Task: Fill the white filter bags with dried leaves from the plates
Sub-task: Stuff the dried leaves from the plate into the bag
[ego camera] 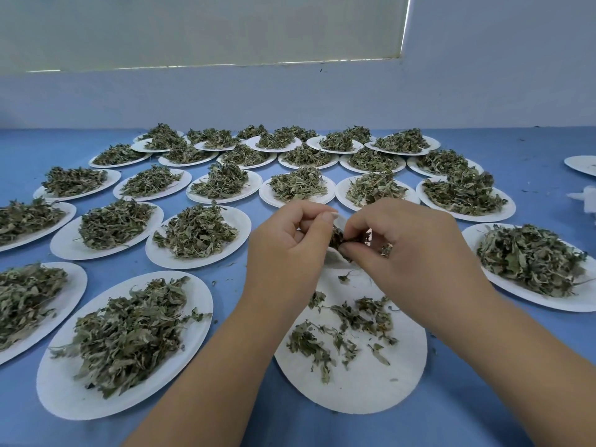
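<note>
Both hands meet above a white paper plate [380,388] that carries only a thin scatter of dried leaves [351,321]. My left hand [287,243] pinches the rim of a small white filter bag [333,254], which is mostly hidden between the hands. My right hand [416,243] pinches a clump of dark dried leaves [338,240] at the bag's mouth. A few leaf bits hang below the fingers.
Several white plates heaped with dried leaves cover the blue table, among them one at my near left [125,391] and one at my right [545,298]. An empty plate [580,164] and a white pile [585,201] lie at the far right. A pale wall stands behind.
</note>
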A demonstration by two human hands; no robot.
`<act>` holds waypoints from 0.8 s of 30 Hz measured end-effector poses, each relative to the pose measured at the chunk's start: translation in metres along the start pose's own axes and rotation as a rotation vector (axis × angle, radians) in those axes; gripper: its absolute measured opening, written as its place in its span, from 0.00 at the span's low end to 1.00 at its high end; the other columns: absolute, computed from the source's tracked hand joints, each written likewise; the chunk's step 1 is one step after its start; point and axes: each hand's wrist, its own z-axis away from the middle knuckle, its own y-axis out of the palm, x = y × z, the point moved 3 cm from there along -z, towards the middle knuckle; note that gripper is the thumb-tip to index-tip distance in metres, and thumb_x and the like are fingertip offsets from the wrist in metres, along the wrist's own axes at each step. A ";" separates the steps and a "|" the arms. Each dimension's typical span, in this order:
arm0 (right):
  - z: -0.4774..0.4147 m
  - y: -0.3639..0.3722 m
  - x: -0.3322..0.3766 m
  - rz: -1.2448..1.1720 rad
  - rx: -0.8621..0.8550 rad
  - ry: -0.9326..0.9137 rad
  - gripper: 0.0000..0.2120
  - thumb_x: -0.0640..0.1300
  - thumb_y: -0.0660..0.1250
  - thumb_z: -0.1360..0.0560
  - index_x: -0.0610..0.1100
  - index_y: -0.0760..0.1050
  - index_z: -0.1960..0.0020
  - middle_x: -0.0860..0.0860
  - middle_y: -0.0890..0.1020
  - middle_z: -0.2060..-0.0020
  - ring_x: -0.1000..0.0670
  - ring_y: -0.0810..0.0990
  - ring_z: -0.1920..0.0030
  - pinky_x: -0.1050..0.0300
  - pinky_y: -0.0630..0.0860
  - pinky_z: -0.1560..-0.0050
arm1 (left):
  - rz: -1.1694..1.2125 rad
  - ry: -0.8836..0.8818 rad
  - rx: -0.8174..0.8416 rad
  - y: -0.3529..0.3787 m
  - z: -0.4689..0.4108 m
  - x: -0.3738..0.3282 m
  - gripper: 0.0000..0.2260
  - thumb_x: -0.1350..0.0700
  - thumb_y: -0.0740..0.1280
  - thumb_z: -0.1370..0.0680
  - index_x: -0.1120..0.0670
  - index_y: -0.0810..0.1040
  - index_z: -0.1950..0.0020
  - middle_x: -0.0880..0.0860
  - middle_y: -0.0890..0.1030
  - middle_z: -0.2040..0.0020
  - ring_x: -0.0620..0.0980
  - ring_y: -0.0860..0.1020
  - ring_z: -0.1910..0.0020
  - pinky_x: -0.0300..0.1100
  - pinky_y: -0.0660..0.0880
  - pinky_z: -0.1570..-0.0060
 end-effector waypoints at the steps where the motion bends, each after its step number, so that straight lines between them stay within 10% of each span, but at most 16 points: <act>1: -0.001 0.001 0.000 0.022 0.004 -0.006 0.05 0.42 0.74 0.29 0.50 0.79 0.61 0.55 0.78 0.65 0.54 0.73 0.64 0.50 0.75 0.63 | 0.003 0.000 0.004 0.000 0.000 0.000 0.08 0.61 0.67 0.22 0.51 0.81 0.57 0.41 0.74 0.74 0.40 0.65 0.78 0.31 0.63 0.76; 11: 0.000 0.011 0.002 0.185 -0.051 -0.168 0.08 0.43 0.66 0.27 0.46 0.83 0.60 0.53 0.81 0.66 0.45 0.74 0.62 0.52 0.72 0.72 | 0.161 -0.038 0.085 0.004 0.002 -0.002 0.08 0.66 0.64 0.21 0.59 0.80 0.56 0.41 0.75 0.76 0.39 0.72 0.81 0.27 0.67 0.78; 16: -0.001 0.008 -0.006 -0.035 -0.001 -0.206 0.08 0.38 0.67 0.26 0.46 0.84 0.53 0.53 0.83 0.61 0.50 0.73 0.59 0.55 0.72 0.57 | 0.158 -0.048 0.021 -0.001 -0.002 0.002 0.08 0.62 0.64 0.21 0.55 0.81 0.56 0.41 0.73 0.76 0.39 0.68 0.80 0.28 0.65 0.78; 24: -0.005 0.011 -0.021 -0.283 -0.027 0.067 0.16 0.44 0.73 0.28 0.60 0.71 0.49 0.60 0.71 0.52 0.56 0.72 0.59 0.71 0.66 0.59 | 0.144 -0.054 0.010 -0.004 -0.004 0.006 0.06 0.54 0.65 0.24 0.51 0.82 0.57 0.41 0.70 0.77 0.40 0.65 0.79 0.30 0.63 0.77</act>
